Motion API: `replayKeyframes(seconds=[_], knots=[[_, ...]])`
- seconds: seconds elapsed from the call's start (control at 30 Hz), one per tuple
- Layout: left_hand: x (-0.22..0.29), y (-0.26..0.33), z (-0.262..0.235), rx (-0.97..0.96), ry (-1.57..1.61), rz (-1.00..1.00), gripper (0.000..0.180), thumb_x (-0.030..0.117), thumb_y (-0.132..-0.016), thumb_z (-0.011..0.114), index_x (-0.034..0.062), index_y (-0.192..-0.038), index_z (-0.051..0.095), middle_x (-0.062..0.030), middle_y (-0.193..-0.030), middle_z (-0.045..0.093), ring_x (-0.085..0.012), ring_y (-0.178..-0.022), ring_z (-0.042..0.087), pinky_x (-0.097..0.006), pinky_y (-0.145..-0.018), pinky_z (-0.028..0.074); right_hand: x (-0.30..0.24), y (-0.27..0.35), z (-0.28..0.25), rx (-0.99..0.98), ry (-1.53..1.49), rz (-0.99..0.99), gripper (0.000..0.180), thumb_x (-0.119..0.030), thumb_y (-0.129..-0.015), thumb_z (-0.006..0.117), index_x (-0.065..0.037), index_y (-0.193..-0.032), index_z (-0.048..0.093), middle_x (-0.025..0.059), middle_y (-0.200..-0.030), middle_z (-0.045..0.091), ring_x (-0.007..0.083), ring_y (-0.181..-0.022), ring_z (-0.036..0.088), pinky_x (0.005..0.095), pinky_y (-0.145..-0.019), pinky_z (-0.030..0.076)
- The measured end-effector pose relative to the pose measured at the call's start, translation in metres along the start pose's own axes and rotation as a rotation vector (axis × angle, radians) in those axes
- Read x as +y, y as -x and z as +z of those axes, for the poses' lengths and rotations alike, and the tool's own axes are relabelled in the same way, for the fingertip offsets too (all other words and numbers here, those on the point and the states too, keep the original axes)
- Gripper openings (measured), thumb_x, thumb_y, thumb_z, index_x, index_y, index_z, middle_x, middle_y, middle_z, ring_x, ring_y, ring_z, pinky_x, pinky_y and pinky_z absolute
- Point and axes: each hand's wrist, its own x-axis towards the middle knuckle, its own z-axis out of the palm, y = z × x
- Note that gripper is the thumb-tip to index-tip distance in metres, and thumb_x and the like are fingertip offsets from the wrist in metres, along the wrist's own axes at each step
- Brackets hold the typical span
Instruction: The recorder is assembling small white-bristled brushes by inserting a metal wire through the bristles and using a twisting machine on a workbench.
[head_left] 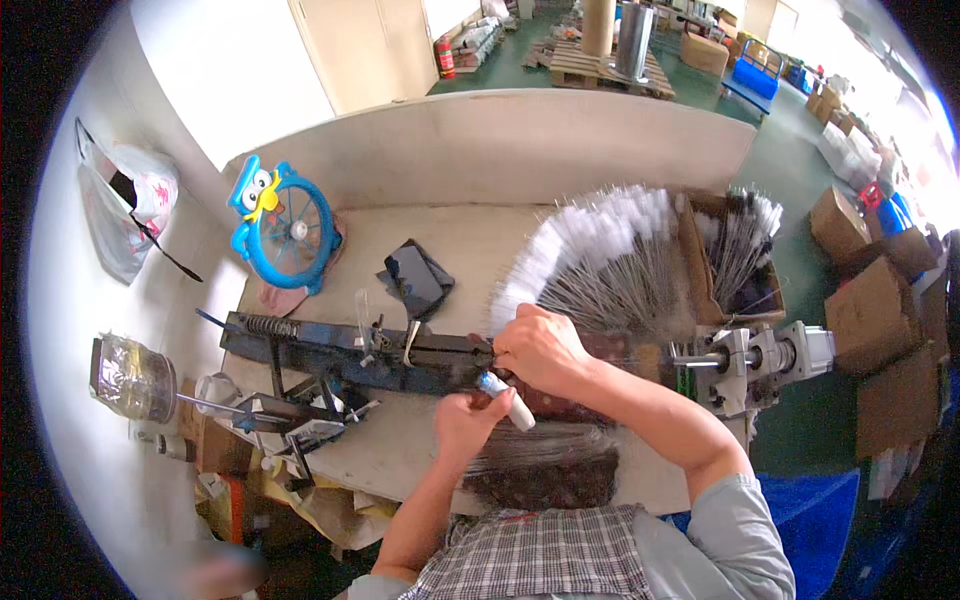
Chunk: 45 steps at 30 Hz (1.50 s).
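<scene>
My left hand [464,428] is closed on a white cylinder with a bluish end [517,410], its thumb lying along the side. Just above it, my right hand [540,345] has its fingers pinched together at the right end of a long dark metal bench fixture [440,362]. Whatever is between those fingers is hidden. Beyond my right hand, a large fanned heap of wire-stemmed brushes with white bristles [600,240] covers part of the table. Thin metal wires [545,447] lie in a bundle close to my body.
A cardboard box of dark and white brushes [740,250] stands at the right, behind a motorised clamp [755,362]. A blue fan [295,230] and a dark phone-like slab [417,278] sit farther back. A metal lever mechanism [300,420] occupies the left front.
</scene>
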Motion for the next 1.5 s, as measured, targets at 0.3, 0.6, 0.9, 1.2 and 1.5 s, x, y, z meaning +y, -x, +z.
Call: replayKeyframes(seconds=[0.3,0.6,0.9,1.2,1.5], knots=[[0.010,0.011,0.036,-0.045,0.717,-0.120,0.015,0.012,-0.083,0.061,0.0004,-0.092,0.056,-0.0080,-0.078,0.062,-0.0161,-0.064,0.060,-0.029,-0.057,0.048,0.016,0.063,-0.019,0.354,-0.043,-0.197,0.014,-0.010,-0.071,0.062,-0.007,-0.084,0.063,0.0060,-0.078,0.062,0.0234,-0.075,0.059,0.0351,-0.064,0.050],[0.004,0.003,0.026,-0.057,-0.027,0.072,0.028,0.015,-0.071,0.073,-0.0002,-0.078,0.051,-0.0071,-0.067,0.058,-0.0142,-0.059,0.058,-0.029,-0.053,0.046,0.031,0.060,0.069,0.291,0.021,0.039,0.026,-0.010,-0.074,0.056,-0.006,-0.100,0.054,0.0089,-0.086,0.054,0.0247,-0.078,0.062,0.0390,-0.061,0.051],[-0.074,0.025,-0.072,0.315,0.642,-0.292,0.031,0.035,-0.081,0.066,0.0082,-0.092,0.057,-0.0020,-0.078,0.057,-0.0157,-0.069,0.056,-0.032,-0.065,0.047,0.029,0.079,0.035,0.113,-0.138,-0.124,0.017,-0.006,-0.072,0.059,-0.007,-0.089,0.056,0.0102,-0.084,0.053,0.0282,-0.078,0.058,0.0380,-0.064,0.051],[-0.095,0.026,-0.126,0.504,1.071,-0.385,0.022,0.032,-0.081,0.065,0.0110,-0.084,0.059,0.0022,-0.073,0.054,-0.0130,-0.067,0.052,-0.028,-0.062,0.045,0.029,0.084,0.038,0.020,-0.190,-0.082,0.023,-0.005,-0.076,0.063,-0.003,-0.098,0.059,0.0127,-0.087,0.058,0.0321,-0.079,0.059,0.0391,-0.067,0.050],[-0.090,0.024,-0.082,0.644,1.102,-0.167,0.014,0.021,-0.083,0.062,0.0079,-0.080,0.060,-0.0012,-0.068,0.054,-0.0134,-0.060,0.051,-0.027,-0.058,0.044,0.018,0.089,-0.019,0.132,-0.125,-0.133,0.031,-0.004,-0.073,0.060,-0.006,-0.104,0.060,0.0106,-0.093,0.061,0.0284,-0.083,0.060,0.0381,-0.073,0.049]])
